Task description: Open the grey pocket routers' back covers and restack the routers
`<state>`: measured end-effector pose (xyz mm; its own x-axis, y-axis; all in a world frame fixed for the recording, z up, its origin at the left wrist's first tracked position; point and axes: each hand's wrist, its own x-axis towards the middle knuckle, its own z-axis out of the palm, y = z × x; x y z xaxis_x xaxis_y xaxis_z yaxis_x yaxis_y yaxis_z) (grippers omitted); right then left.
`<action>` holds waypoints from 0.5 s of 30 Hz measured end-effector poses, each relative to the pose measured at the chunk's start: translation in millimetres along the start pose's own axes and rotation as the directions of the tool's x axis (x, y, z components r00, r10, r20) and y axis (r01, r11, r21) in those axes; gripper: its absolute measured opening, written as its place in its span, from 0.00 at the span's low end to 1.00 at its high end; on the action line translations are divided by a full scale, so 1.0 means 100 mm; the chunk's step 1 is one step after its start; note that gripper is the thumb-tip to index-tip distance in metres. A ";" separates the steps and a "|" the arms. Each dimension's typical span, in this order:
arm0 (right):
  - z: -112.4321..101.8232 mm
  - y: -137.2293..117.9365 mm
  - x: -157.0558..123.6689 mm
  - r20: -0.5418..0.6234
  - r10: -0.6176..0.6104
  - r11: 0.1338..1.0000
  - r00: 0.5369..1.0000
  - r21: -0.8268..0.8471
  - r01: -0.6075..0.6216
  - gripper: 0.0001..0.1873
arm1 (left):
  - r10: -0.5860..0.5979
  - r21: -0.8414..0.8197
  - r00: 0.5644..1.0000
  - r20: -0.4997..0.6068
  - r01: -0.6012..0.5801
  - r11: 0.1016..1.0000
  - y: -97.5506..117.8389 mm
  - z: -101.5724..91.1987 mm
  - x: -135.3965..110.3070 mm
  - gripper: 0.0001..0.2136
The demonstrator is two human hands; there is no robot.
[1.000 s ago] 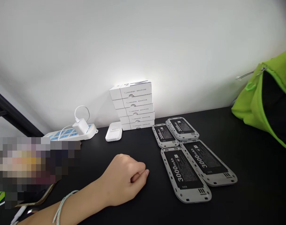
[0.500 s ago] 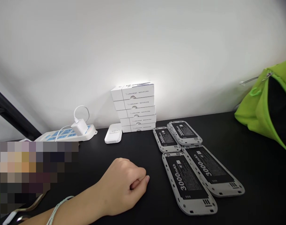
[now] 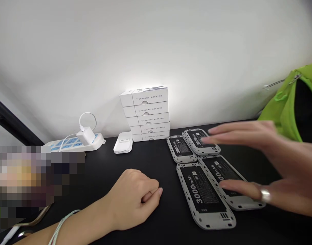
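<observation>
My left hand rests on the black table in a loose fist, nothing visible in it. My right hand comes in from the right, blurred, fingers stretched out and apart, hovering over several grey battery trays marked 3000mAh. The near tray lies just left of my thumb. A second tray is partly hidden under the hand. Two smaller trays lie behind them. A ring sits on the thumb.
A stack of white boxes stands against the wall. A small white device and a white power strip with a charger plugged in lie to its left. A green bag is at the right. A blurred patch covers the left.
My right hand has come into view from the right and now hovers over the battery trays. My left hand stays where it was.
</observation>
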<state>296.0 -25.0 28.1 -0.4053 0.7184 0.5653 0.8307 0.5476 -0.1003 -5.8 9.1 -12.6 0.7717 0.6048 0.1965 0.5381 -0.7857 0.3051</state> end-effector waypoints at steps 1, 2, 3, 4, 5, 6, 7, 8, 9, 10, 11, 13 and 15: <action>0.04 0.00 -0.01 0.034 -0.038 0.999 0.999 0.033 0.037 0.28 | -0.003 0.001 1.000 -0.003 0.003 1.000 0.00 0.00 0.01 0.17; 0.09 0.01 -0.02 0.078 -0.072 0.995 0.994 0.071 0.066 0.30 | -0.006 0.003 1.000 -0.007 0.006 1.000 0.01 0.00 0.01 0.18; 0.13 0.02 -0.03 0.135 -0.102 0.990 0.986 0.110 0.087 0.33 | -0.007 0.005 1.000 -0.011 0.007 1.000 0.01 0.00 0.02 0.18; 0.17 0.03 -0.02 0.190 -0.124 0.985 0.974 0.138 0.099 0.36 | -0.009 0.007 1.000 -0.016 0.009 1.000 0.01 0.00 0.03 0.18; 0.20 0.04 -0.02 0.239 -0.148 0.981 0.960 0.156 0.112 0.40 | -0.009 0.007 1.000 -0.018 0.009 1.000 0.01 0.00 0.03 0.18; 0.21 0.04 -0.01 0.280 -0.179 0.977 0.943 0.166 0.136 0.42 | -0.008 0.007 1.000 -0.021 0.008 1.000 0.02 0.00 0.04 0.18; 0.22 0.03 0.00 0.315 -0.211 0.971 0.925 0.173 0.163 0.44 | -0.006 0.008 1.000 -0.022 0.006 1.000 0.02 0.00 0.04 0.18; 0.21 0.03 0.00 0.343 -0.235 0.967 0.909 0.175 0.184 0.45 | -0.004 0.009 1.000 -0.022 0.004 1.000 0.02 -0.01 0.04 0.18; 0.20 0.02 0.01 0.363 -0.244 0.966 0.899 0.171 0.193 0.46 | -0.003 0.011 1.000 -0.023 0.004 1.000 0.02 -0.01 0.03 0.18; 0.19 0.01 0.01 0.374 -0.240 0.968 0.896 0.161 0.192 0.47 | -0.001 0.013 1.000 -0.020 0.002 1.000 0.02 -0.01 0.03 0.18; 0.19 0.00 0.01 0.380 -0.231 0.971 0.896 0.149 0.187 0.48 | -0.001 0.013 1.000 -0.019 0.001 1.000 0.02 -0.01 0.03 0.18; 0.18 -0.02 -0.01 0.380 -0.206 0.978 0.902 0.120 0.173 0.51 | -0.002 0.013 1.000 -0.015 0.002 1.000 0.01 -0.01 0.02 0.18; 0.18 -0.04 -0.03 0.374 -0.185 0.982 0.909 0.101 0.158 0.53 | -0.003 0.013 1.000 -0.015 0.004 1.000 0.01 0.00 0.01 0.18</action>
<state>287.2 -21.1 11.8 -0.6649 0.7118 0.2265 0.7129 0.6952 -0.0920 -3.9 8.8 -11.8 0.7647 0.6093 0.2097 0.5453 -0.7853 0.2933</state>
